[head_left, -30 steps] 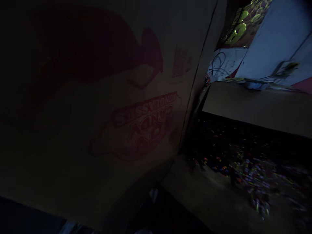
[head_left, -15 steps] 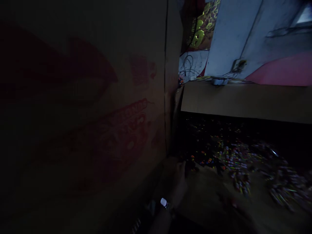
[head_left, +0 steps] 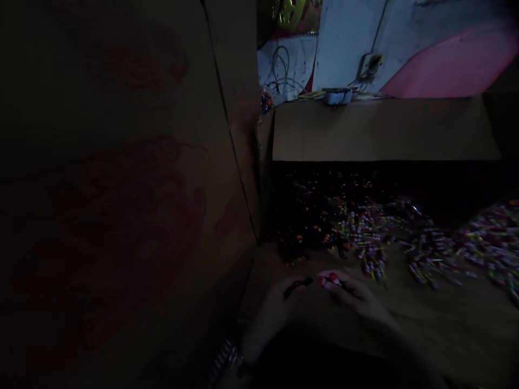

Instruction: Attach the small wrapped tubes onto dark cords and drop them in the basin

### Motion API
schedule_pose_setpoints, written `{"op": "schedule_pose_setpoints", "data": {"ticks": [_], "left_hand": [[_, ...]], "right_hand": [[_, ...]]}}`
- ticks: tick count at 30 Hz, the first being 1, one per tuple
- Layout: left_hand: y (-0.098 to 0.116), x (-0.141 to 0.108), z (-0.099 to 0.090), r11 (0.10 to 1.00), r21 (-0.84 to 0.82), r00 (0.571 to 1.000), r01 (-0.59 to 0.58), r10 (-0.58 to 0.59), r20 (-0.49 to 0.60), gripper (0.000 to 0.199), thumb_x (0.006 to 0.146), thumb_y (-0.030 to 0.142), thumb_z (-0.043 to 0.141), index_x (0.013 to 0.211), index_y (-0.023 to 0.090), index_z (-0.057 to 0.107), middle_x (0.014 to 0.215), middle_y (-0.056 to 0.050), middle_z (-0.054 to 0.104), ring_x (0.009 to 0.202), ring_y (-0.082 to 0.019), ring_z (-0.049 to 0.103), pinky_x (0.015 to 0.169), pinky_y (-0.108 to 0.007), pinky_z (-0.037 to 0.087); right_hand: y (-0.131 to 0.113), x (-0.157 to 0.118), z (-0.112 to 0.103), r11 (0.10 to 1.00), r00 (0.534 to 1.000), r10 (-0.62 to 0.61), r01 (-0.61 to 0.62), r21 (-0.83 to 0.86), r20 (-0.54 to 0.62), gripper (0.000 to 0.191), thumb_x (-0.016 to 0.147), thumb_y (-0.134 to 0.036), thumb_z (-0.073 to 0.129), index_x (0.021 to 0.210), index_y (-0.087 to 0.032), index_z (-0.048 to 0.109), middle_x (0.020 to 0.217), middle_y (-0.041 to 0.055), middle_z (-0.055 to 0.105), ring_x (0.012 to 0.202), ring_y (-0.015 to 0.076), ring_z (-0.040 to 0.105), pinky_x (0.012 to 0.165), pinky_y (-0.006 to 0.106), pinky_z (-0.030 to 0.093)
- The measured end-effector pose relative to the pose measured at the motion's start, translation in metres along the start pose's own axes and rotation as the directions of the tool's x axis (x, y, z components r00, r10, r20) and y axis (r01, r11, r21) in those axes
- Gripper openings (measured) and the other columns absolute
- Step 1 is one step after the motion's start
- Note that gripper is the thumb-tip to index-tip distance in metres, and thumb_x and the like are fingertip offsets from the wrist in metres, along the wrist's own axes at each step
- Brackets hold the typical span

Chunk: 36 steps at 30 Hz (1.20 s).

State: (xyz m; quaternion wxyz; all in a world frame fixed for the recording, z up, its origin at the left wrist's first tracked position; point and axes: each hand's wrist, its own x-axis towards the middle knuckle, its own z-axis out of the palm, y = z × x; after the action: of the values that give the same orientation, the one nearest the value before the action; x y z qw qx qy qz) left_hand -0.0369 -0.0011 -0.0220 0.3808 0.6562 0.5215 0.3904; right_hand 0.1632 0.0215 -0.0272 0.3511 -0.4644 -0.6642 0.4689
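Item: small dark piece [head_left: 298, 283], pinched in my left hand [head_left: 279, 302] low on the cardboard surface [head_left: 446, 324]. My right hand [head_left: 351, 294] pinches a small red piece [head_left: 330, 279] just beside it. Scattered colourful pieces [head_left: 377, 243] lie beyond; printed carton wall [head_left: 121, 189] stands left.

Cardboard panel [head_left: 121, 189]: faint red printing, too dark and blurred to read.
Small wrapped pieces [head_left: 405, 243]: coloured wrappers, any lettering too small to make out.
Wall poster [head_left: 290, 11]: yellow-green shapes, cut off, no legible word.
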Motion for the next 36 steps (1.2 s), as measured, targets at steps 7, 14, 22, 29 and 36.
{"op": "schedule_pose_setpoints", "data": {"ticks": [7, 14, 22, 29, 36], "left_hand": [[0.016, 0.003, -0.005, 0.915, 0.290, 0.960, -0.280, 0.267, 0.087, 0.031, 0.085, 0.013, 0.056, 0.112, 0.026, 0.062, 0.110, 0.000, 0.068, 0.100, -0.017, 0.058, 0.093, -0.035, 0.042], [0.021, 0.003, -0.007, 0.879, 0.361, 0.949, -0.311, 0.267, 0.167, 0.030, 0.085, 0.011, 0.055, 0.111, 0.025, 0.061, 0.113, 0.001, 0.066, 0.100, -0.016, 0.056, 0.090, -0.032, 0.041], [0.016, 0.000, -0.005, 0.793, 0.517, 0.943, -0.323, 0.224, 0.245, 0.024, 0.087, 0.017, 0.051, 0.106, 0.021, 0.064, 0.096, -0.003, 0.069, 0.092, -0.020, 0.055, 0.083, -0.035, 0.047], [0.010, -0.011, 0.005, 0.813, 0.452, 0.929, -0.366, 0.289, 0.230, 0.038, 0.084, 0.006, 0.049, 0.117, 0.024, 0.057, 0.112, 0.001, 0.067, 0.099, -0.016, 0.059, 0.094, -0.033, 0.042], [0.002, -0.022, 0.009, 0.807, 0.478, 0.938, -0.347, 0.301, 0.174, 0.031, 0.082, 0.010, 0.052, 0.108, 0.022, 0.062, 0.105, 0.000, 0.070, 0.099, -0.019, 0.060, 0.092, -0.035, 0.046]], "right_hand": [[-0.013, -0.003, -0.006, 0.996, 0.996, -0.057, 0.061, -0.060, 0.068, 0.035, 0.087, -0.046, 0.050, 0.105, -0.020, 0.064, 0.100, 0.0060, 0.068, 0.093, 0.0183, 0.063, 0.083, 0.026, 0.049], [-0.015, -0.009, -0.012, 0.984, 0.989, -0.091, 0.107, -0.141, 0.117, 0.025, 0.090, -0.036, 0.048, 0.105, -0.024, 0.063, 0.103, 0.0045, 0.068, 0.096, 0.0179, 0.063, 0.085, 0.027, 0.050], [0.005, -0.008, 0.005, 0.930, 0.958, -0.243, 0.275, -0.243, 0.155, 0.028, 0.089, -0.019, 0.042, 0.103, -0.025, 0.065, 0.103, 0.0060, 0.069, 0.098, 0.0185, 0.063, 0.087, 0.031, 0.050], [0.015, -0.017, 0.002, 0.893, 0.958, -0.264, 0.288, -0.345, 0.114, 0.023, 0.091, -0.032, 0.051, 0.109, -0.020, 0.060, 0.111, 0.0067, 0.062, 0.093, 0.0177, 0.061, 0.081, 0.036, 0.052], [0.018, -0.039, 0.013, 0.888, 0.962, -0.243, 0.274, -0.370, 0.127, 0.021, 0.092, -0.033, 0.050, 0.107, -0.023, 0.060, 0.107, 0.0060, 0.063, 0.091, 0.0170, 0.061, 0.080, 0.035, 0.053]]}}
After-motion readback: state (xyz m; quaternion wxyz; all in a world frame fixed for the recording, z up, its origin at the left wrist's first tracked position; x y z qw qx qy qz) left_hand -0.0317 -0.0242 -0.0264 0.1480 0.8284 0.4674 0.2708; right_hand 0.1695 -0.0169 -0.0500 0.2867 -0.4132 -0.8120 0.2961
